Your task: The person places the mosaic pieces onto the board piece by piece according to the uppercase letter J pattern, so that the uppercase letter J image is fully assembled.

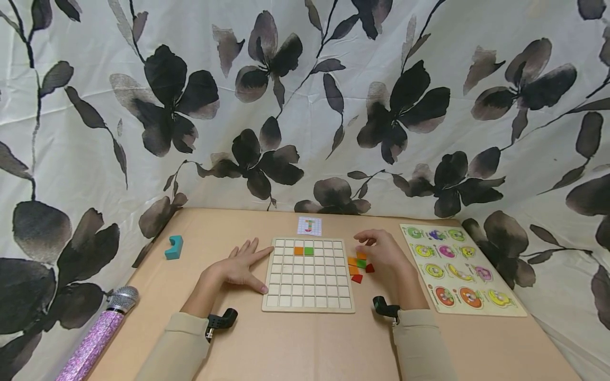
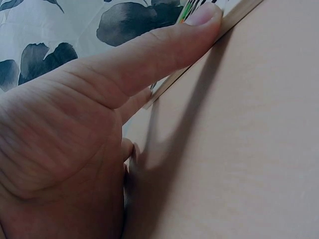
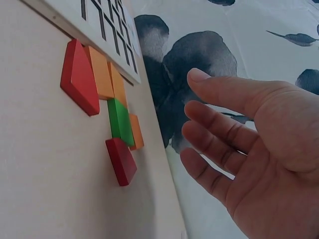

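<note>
A pale wooden grid board (image 1: 308, 290) lies in the middle of the table, with an orange tile (image 1: 298, 251) and a green tile (image 1: 308, 251) side by side in an upper row. My left hand (image 1: 238, 267) rests at its left side, fingers spread, thumb and index fingertips at the edge. Beyond the board's right edge lie loose tiles: orange ones (image 1: 353, 270), a green one (image 3: 120, 122) and two red ones (image 3: 79, 79). Over this group my right hand (image 1: 387, 256) is raised, fingers loosely bent, with nothing between thumb and fingers in the right wrist view.
A small card (image 1: 310, 226) with a coloured grid pattern lies behind the board. To the right is a sheet of fruit pictures (image 1: 452, 272). A teal block (image 1: 173, 247) sits at the back left, a glittery pink microphone (image 1: 95, 338) at the left edge. Floral cloth (image 1: 333, 121) hangs behind.
</note>
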Available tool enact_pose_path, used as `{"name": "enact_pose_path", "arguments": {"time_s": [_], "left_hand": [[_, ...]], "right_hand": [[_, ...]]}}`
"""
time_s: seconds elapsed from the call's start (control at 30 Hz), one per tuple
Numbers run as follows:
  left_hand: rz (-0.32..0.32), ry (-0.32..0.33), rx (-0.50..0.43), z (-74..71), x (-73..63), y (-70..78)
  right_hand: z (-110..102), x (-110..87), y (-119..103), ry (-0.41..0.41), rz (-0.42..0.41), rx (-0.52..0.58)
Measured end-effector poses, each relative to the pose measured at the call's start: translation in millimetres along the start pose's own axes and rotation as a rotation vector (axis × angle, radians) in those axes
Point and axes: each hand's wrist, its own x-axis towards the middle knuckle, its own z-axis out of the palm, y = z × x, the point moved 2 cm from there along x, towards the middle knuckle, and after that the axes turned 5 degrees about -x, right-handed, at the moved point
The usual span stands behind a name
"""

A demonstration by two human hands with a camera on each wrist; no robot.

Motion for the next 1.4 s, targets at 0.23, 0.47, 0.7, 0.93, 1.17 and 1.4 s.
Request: {"name": "enact_pose_path", "arguments": {"time_s": [0.23,0.47,0.7,0.93,1.17,1.4], "left_hand": [[0.005,0.0,0.0,-1.1,-1.5,1.5],[-0.002,0.0,-0.004,-1.2,-1.5,1.9],[-0.001,0.0,-0.009,-1.2,-2.3,2.1],[-0.004,0.001,-0.006,-1.1,-1.8,1.8],[-0.002,0.008,-0.011,-1.0,-1.4,1.1],[-0.002,0.003,-0.012,-1.9,-1.8,1.9]], "right_hand": [[0,-1.9,5,-0.016,0.033,-0.009],[0,-2.5,8,-0.041,0.035,-0.006],[2,-1.6,14,-0.074,0.027,0.0],[7,-1.5,18,-0.073,0.01,-0.021],[14,-0.2,25,-0.087,0.036,-0.021],[16,4.0,30,-0.084,0.014,-0.057]]}}
